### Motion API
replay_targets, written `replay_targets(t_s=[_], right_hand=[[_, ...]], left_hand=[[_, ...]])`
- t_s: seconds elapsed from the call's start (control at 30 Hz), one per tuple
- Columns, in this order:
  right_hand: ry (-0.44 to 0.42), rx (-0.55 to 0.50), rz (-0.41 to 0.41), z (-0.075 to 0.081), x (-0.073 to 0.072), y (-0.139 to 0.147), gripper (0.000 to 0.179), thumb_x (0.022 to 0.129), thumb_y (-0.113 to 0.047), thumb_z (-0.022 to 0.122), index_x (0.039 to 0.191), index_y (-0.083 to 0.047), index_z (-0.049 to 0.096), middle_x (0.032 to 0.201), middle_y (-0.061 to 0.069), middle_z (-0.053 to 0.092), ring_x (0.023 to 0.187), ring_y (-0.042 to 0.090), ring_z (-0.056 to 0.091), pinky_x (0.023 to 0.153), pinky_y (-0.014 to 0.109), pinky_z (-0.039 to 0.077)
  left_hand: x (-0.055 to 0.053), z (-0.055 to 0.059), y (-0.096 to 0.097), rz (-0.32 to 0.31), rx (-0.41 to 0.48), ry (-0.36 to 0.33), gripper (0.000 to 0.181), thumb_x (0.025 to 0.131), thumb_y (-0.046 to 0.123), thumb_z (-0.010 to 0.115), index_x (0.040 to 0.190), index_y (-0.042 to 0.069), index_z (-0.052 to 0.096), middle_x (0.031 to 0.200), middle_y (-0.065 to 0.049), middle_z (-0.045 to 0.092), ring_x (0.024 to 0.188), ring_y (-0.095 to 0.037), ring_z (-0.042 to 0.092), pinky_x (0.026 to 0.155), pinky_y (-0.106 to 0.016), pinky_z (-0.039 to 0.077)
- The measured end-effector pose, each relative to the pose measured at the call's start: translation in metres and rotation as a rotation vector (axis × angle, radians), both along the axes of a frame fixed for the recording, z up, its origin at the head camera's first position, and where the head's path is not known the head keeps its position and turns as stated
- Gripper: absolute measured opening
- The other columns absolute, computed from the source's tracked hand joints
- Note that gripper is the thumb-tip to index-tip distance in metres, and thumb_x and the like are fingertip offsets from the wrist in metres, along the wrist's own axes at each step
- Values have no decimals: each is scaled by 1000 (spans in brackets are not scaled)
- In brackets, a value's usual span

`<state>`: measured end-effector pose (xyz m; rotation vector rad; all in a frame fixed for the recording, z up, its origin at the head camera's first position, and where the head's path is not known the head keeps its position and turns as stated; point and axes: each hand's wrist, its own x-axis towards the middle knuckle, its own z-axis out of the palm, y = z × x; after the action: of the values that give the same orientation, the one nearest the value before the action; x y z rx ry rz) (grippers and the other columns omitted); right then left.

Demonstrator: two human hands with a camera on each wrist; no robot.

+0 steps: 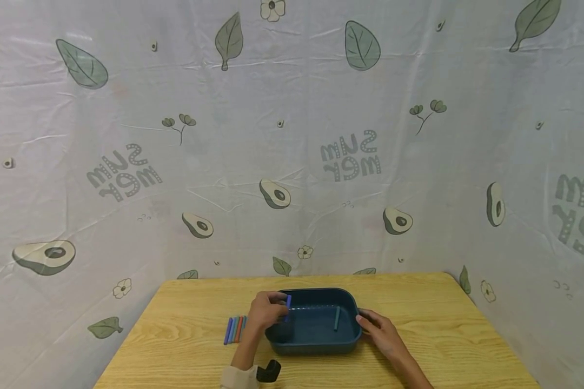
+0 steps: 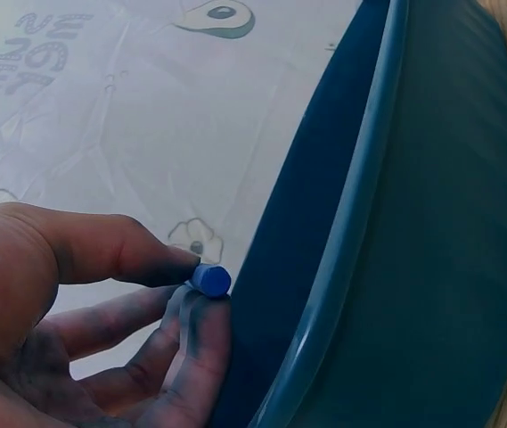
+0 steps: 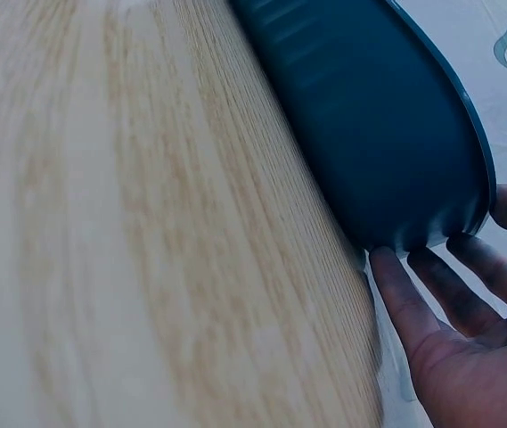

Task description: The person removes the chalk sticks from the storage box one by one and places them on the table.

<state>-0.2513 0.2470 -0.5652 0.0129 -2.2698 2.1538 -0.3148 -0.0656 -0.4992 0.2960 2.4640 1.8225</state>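
Between thumb and fingers, my left hand (image 1: 266,310) pinches a blue chalk stick (image 2: 211,280), held upright above the left end of a dark blue basin (image 1: 313,349). In the left wrist view the stick's round end faces the camera, close beside the basin's rim (image 2: 338,241). My right hand (image 1: 380,330) grips the basin's right end, thumb at the rim and fingertips against the outer wall (image 3: 360,134). A teal stick (image 1: 337,319) lies inside the basin toward its right side. Left of the basin, several coloured sticks (image 1: 235,329) lie side by side, partly hidden by my left forearm.
The basin stands on a light wood table (image 1: 418,294), whose far edge meets a pale sheet (image 1: 311,227) printed with leaves and avocados. More of the sheet hangs along both sides. A black strap piece (image 1: 269,371) sits at my left wrist.
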Motion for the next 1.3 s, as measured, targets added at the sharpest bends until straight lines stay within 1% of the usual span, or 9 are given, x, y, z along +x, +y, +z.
replay_targets(t_s=[0.1,0.3,0.53,0.67,0.8,0.93,1.07,1.13,1.3], right_hand=[[13,3,10,0,0,0,58,102,-28,56,146,8,42,147,33,43,129,41,54,90,39,57],[6,-1,9,1,1,0,59,101,-29,58,146,6,44,147,32,43,129,42,53,91,39,57],[1,14,-15,2,0,-1,55,101,-28,58,144,5,47,145,31,46,129,41,54,91,38,57],[-1,20,-15,2,0,0,55,102,-28,57,144,6,46,145,31,46,129,41,54,90,39,57],[-5,24,-12,2,0,0,55,102,-27,57,145,6,46,146,32,45,130,42,52,90,39,57],[-9,17,-18,1,0,0,54,102,-27,57,145,5,46,146,31,45,130,42,52,91,39,57],[-6,10,-24,0,-1,0,54,102,-26,57,144,6,46,146,31,45,129,41,53,90,39,57],[-5,10,-21,0,-1,0,55,102,-26,56,145,6,45,146,32,45,129,41,53,90,39,58],[-11,2,-25,-1,-1,0,55,102,-27,57,145,6,46,146,31,45,128,40,55,89,39,58]], left_hand=[[0,1,-6,7,7,0,41,72,-2,71,113,-5,71,93,-15,71,71,-23,71,61,-37,61],[0,1,-18,45,3,-11,41,74,-1,71,114,-5,71,93,-13,70,73,-18,69,64,-37,61],[-2,1,-33,66,18,-18,43,75,-1,68,117,-8,68,101,-21,70,75,-23,71,65,-38,61],[-3,-4,-42,82,20,-44,43,77,-1,67,120,-6,67,104,-22,68,78,-22,70,69,-40,61],[-2,-7,-53,98,23,-59,44,79,-2,65,122,-6,66,105,-22,68,81,-23,70,69,-40,61],[-3,-10,-64,105,17,-51,45,80,-2,64,124,-7,64,108,-25,68,82,-26,71,69,-41,61],[-3,-14,-78,118,-17,-50,43,82,0,64,125,-7,64,111,-26,68,83,-29,72,70,-41,61],[-4,-16,-85,128,-29,-62,43,83,1,64,126,-6,63,113,-26,67,86,-30,72,71,-41,60],[-5,-23,-103,145,-23,-70,45,83,-2,64,128,-10,60,114,-29,65,89,-31,70,74,-44,60]])
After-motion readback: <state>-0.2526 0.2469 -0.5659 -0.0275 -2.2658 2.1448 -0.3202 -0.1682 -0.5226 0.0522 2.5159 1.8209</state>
